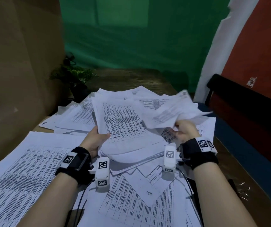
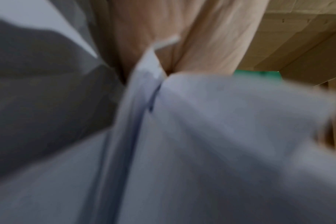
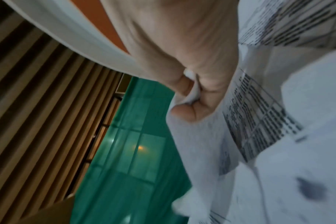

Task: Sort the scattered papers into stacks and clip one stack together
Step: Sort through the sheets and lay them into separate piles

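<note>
White printed sheets with tables cover the table (image 1: 226, 161). My left hand (image 1: 95, 138) grips the left edge of a thick, bowed stack of papers (image 1: 128, 128) at the centre, thumb on top; the left wrist view shows blurred paper edges (image 2: 140, 94) against the palm. My right hand (image 1: 184, 131) pinches a few loose sheets (image 1: 177, 110), lifted and blurred, to the right of the stack. In the right wrist view, fingers (image 3: 190, 110) curl round the paper's corner (image 3: 259, 121). No clip is visible.
More sheets lie scattered at the near left (image 1: 25, 169) and front (image 1: 139, 202). A potted plant (image 1: 72, 76) stands at the far left corner. A dark chair (image 1: 246, 102) sits to the right, a cardboard wall (image 1: 16, 54) to the left, a green curtain (image 1: 131, 38) behind.
</note>
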